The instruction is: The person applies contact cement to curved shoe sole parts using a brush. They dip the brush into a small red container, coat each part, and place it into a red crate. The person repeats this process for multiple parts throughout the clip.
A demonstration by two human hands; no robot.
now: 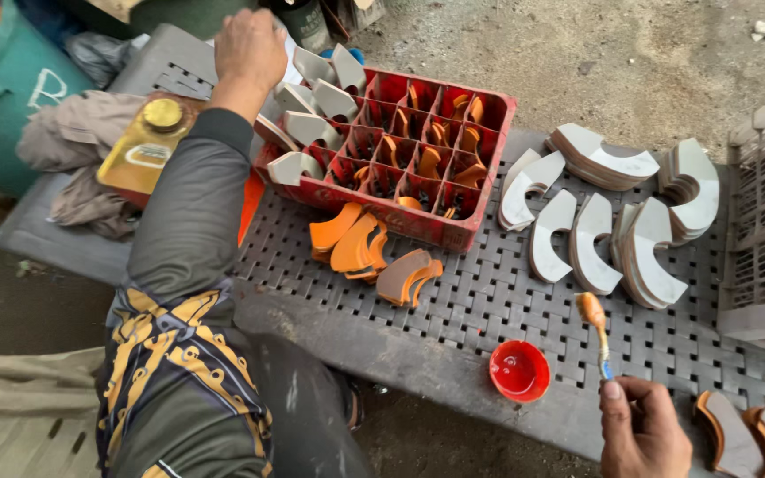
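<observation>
- The right hand (644,429) is closed around the blue handle of a small paintbrush (595,329), bristle end up and away from the wrist, loaded with orange paint.
- Just left of that hand sits a red paint cap (519,370), shallow and wet inside, on the grey perforated tabletop (453,310).
- The left hand (248,49) is stretched far forward beyond a red divided crate (400,146), resting palm-down with fingers curled over something white; whether it actually grips anything I cannot tell.
- Beyond the right hand lie unpainted curved pieces (595,230), pale grey crescents in overlapping stacks, dull and matte.
- Between the two hands, near the crate's front wall, lie painted curved pieces (360,248), orange-edged and leaning on one another.
- The crate's cells hold more orange pieces standing upright; grey ones lean out of its left end.
- A yellow can (145,142) with a round lid lies left of the left forearm, on a rag.
- Risk: the loaded brush hangs over bare tabletop, so paint may drip through the holes or onto the pale stacks.
- Risk: the cap is light and close to the right hand; a careless knock could tip it.
- Risk: painted pieces piled together may smear or stick if wet.
</observation>
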